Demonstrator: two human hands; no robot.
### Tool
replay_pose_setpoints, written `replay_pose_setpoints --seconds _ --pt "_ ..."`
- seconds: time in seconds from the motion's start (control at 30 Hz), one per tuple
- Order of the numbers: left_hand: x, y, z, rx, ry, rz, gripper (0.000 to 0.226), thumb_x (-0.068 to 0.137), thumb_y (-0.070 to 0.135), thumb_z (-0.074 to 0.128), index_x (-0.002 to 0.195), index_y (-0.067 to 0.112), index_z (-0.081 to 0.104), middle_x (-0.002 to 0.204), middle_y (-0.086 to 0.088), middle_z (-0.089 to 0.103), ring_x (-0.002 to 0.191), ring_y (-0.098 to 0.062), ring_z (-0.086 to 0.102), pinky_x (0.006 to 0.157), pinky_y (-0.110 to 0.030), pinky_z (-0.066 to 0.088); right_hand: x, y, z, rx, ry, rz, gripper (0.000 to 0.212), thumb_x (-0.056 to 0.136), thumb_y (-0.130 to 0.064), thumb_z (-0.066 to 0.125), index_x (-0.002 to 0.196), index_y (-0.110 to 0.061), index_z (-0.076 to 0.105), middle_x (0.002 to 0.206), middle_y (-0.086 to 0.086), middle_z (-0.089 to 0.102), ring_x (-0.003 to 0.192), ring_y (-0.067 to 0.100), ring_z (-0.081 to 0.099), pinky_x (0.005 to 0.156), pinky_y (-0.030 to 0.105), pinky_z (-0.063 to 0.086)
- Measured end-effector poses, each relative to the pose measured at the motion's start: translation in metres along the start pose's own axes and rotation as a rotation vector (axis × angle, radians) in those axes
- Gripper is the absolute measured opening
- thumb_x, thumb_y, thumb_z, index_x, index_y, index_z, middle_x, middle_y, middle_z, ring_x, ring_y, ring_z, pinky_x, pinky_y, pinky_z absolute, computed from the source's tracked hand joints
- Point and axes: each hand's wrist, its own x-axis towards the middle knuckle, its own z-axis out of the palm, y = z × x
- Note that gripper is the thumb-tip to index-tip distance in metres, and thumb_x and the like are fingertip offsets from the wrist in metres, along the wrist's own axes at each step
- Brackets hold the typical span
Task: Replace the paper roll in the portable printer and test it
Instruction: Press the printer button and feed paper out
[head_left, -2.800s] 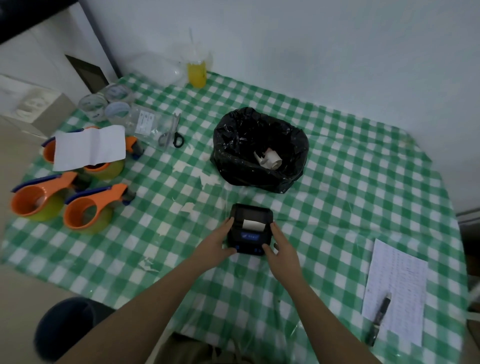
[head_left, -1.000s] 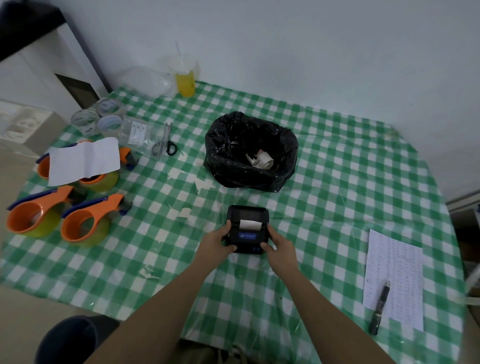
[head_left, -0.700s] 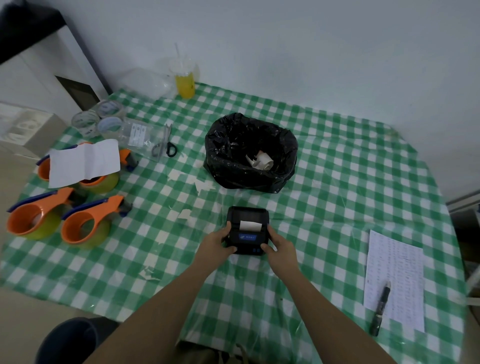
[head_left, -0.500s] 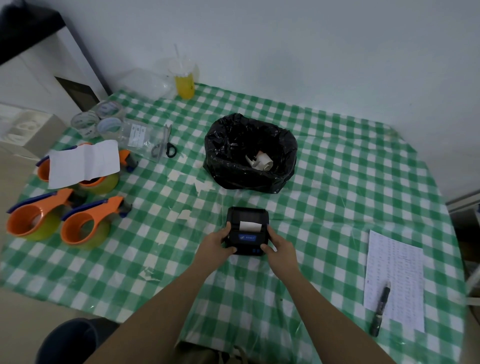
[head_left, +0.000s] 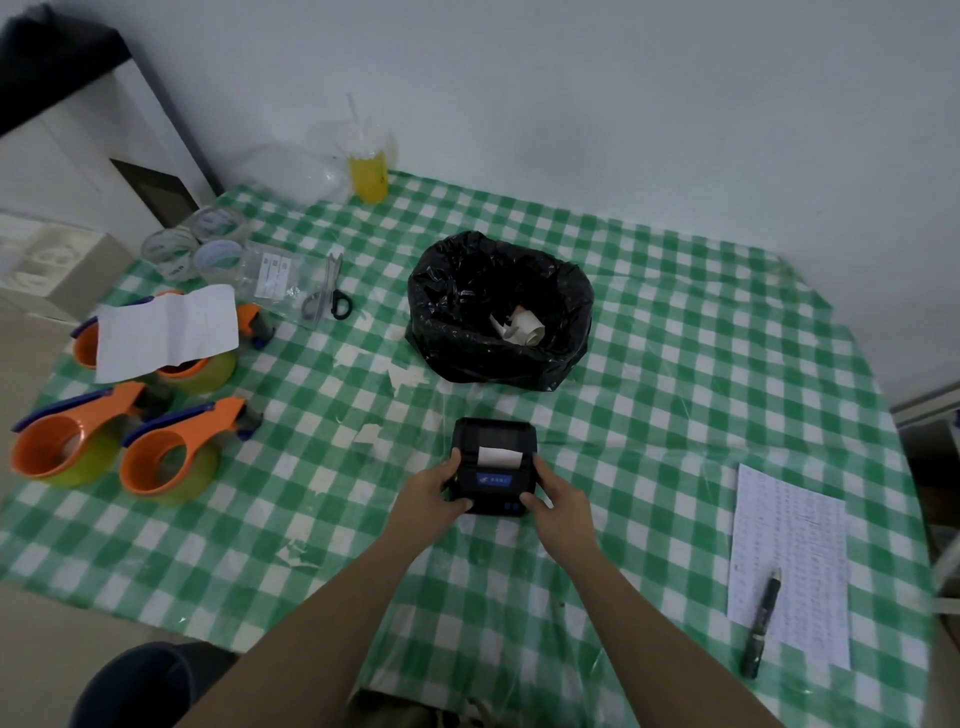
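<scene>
A small black portable printer with a blue label lies flat on the green checked tablecloth. A short strip of white paper sticks out of its slot. My left hand grips the printer's left side, thumb on its front corner. My right hand grips the right side, thumb near the front buttons. A used paper roll lies inside the black bin bag behind the printer.
Three orange tape dispensers and a white sheet sit at the left. Scissors, tape rolls and a yellow drink cup stand at the back left. A printed sheet with a pen lies at the right.
Both hands stay on the printer. My thumbs have shifted slightly toward its front edge; the paper strip and printer look unmoved.
</scene>
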Motion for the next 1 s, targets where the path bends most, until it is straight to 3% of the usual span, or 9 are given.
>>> replay_pose_setpoints --seconds 0.7,0.83,1.0 --pt "0.0014 -0.0038 0.0013 -0.02 0.0 0.015 0.076 0.079 0.007 0.069 0.143 0.013 0.027 0.134 -0.015 0.056 0.122 -0.022 0.055 0.092 -0.018 0.039 0.0005 0.0013 0.0007 0.013 0.007 0.002 0.057 0.089 -0.006 0.057 0.14 -0.024 0.038 0.143 0.008 0.048 0.119 0.023 0.055 0.083 0.021 0.044" --pt "0.0008 -0.0045 0.0016 -0.04 0.0 0.016 0.076 0.079 0.005 0.069 0.143 0.012 0.028 0.136 -0.015 0.055 0.124 -0.023 0.053 0.094 -0.019 0.039 -0.0003 0.0001 0.001 -0.019 0.006 -0.009 0.057 0.09 -0.008 0.057 0.14 -0.025 0.037 0.144 0.009 0.047 0.124 0.025 0.051 0.093 0.028 0.045" --pt "-0.0029 -0.005 0.003 -0.062 -0.009 0.028 0.077 0.082 0.006 0.066 0.145 0.015 0.023 0.141 -0.013 0.05 0.13 -0.023 0.048 0.102 -0.028 0.04 -0.0041 -0.003 -0.0005 -0.109 -0.014 -0.04 0.057 0.092 -0.012 0.054 0.143 -0.025 0.032 0.145 0.007 0.045 0.122 0.025 0.053 0.088 0.025 0.045"
